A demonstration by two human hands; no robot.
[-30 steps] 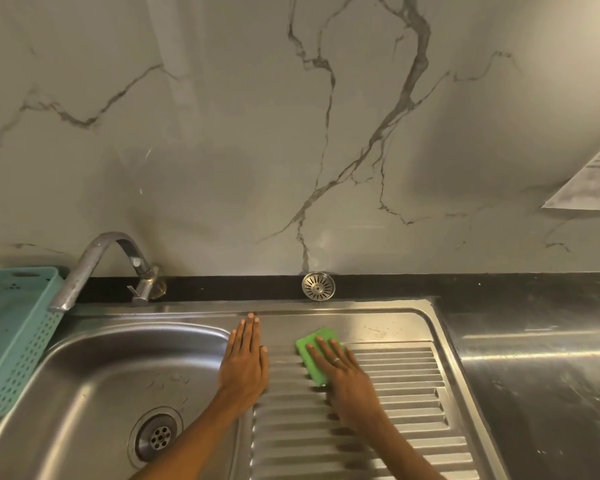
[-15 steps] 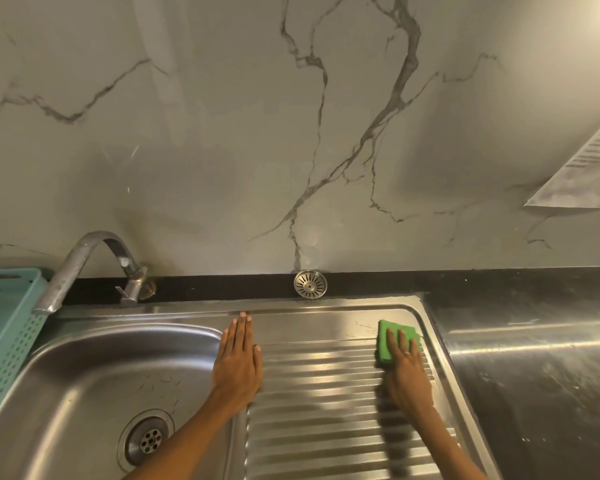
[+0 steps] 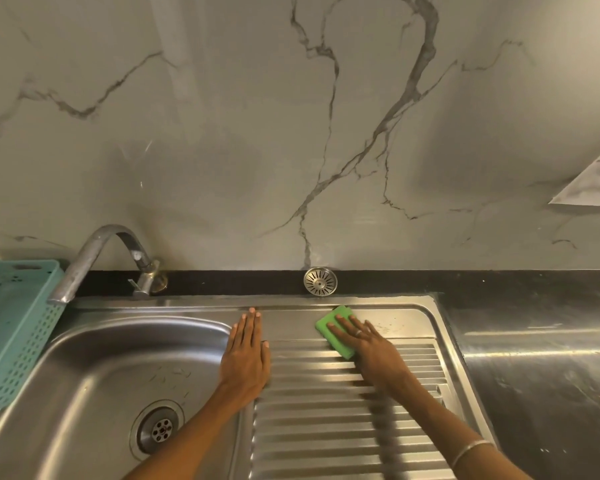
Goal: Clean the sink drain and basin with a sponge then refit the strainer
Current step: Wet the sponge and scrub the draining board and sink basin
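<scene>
We press the green sponge [image 3: 334,331] flat under the straight fingers of our right hand [image 3: 368,344], the grip released rather than clenched, at the far end of the ribbed draining board [image 3: 343,410]. Our left hand [image 3: 246,355] lies open and flat on the steel strip between the board and the basin [image 3: 94,372], holding nothing. The strainer [image 3: 320,280] leans at the foot of the marble wall [image 3: 257,133] on the dark table [image 3: 534,289], apart from the drain [image 3: 157,429], with the tap [image 3: 111,258] and a teal basket [image 3: 11,327] to the left.
</scene>
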